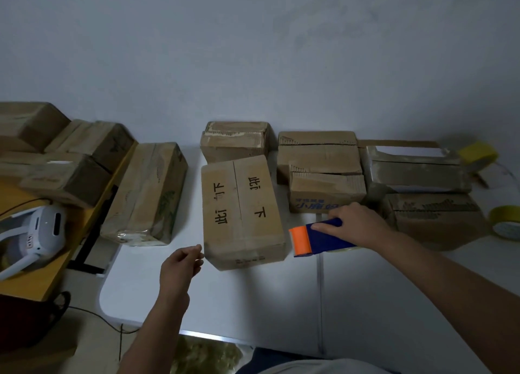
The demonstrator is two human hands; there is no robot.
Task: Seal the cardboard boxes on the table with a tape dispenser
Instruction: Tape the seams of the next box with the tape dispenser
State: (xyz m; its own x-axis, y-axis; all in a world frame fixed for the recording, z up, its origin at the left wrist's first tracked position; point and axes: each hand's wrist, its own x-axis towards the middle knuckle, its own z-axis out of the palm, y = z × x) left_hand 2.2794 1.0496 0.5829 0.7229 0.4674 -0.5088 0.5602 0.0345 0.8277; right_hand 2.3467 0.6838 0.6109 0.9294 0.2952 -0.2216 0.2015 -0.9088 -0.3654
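A cardboard box (242,210) with black handwritten characters lies in the middle of the white table (253,297), its centre seam showing. My right hand (357,224) grips a blue tape dispenser (323,240) with an orange front, low over the table just right of that box. My left hand (181,264) hovers just left of the box's near corner, fingers loosely curled, holding nothing. Several more cardboard boxes (320,159) stand along the wall behind and to the right.
A taped box (146,193) lies at the table's left end. More boxes (56,159) and a white headset (36,233) sit on a yellow desk at left. Two yellow tape rolls (478,155) (505,224) lie at the far right.
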